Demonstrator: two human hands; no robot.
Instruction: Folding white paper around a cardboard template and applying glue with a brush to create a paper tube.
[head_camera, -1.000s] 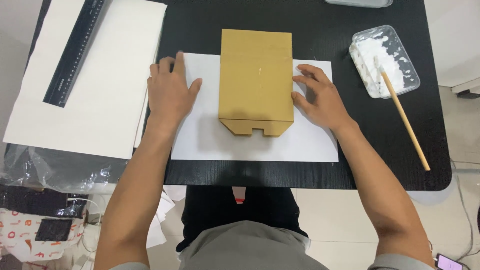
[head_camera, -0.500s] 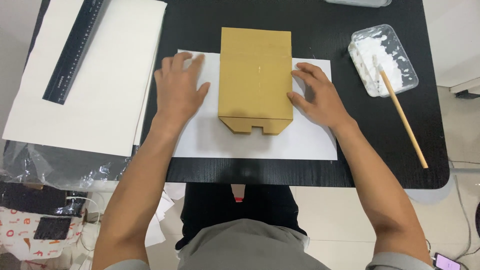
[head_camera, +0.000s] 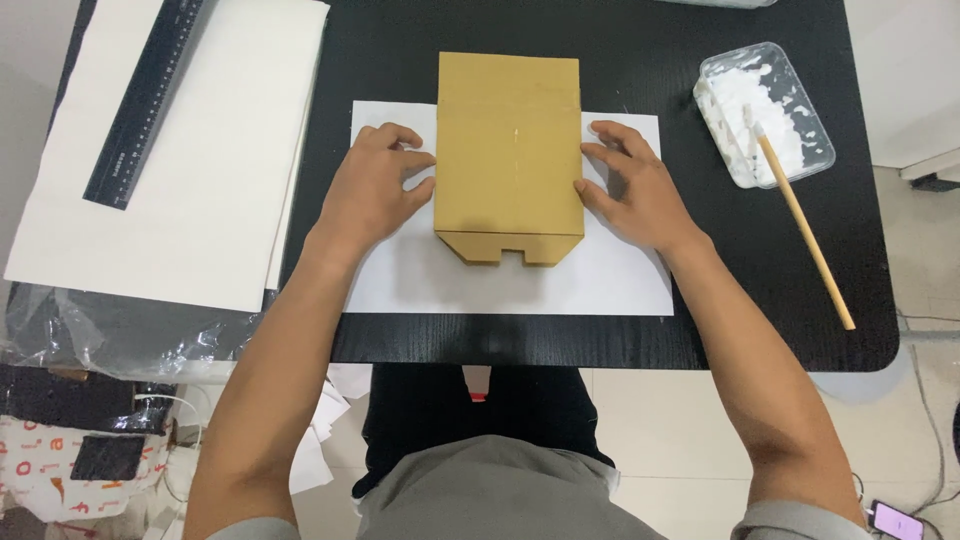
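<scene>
A flat brown cardboard box lies on a white sheet of paper in the middle of the black table. My left hand rests on the paper with its fingertips against the box's left edge. My right hand lies on the paper at the box's right edge, fingers touching the side. Neither hand grips anything; the fingers are spread flat.
A stack of large white sheets with a black ruler on it lies at the left. A clear tray of white paste and a long wooden stick are at the right. Crumpled clear plastic hangs off the left front edge.
My left hand has slid forward and to the right, from flat on the paper to touching the box's left edge. My right hand has barely moved.
</scene>
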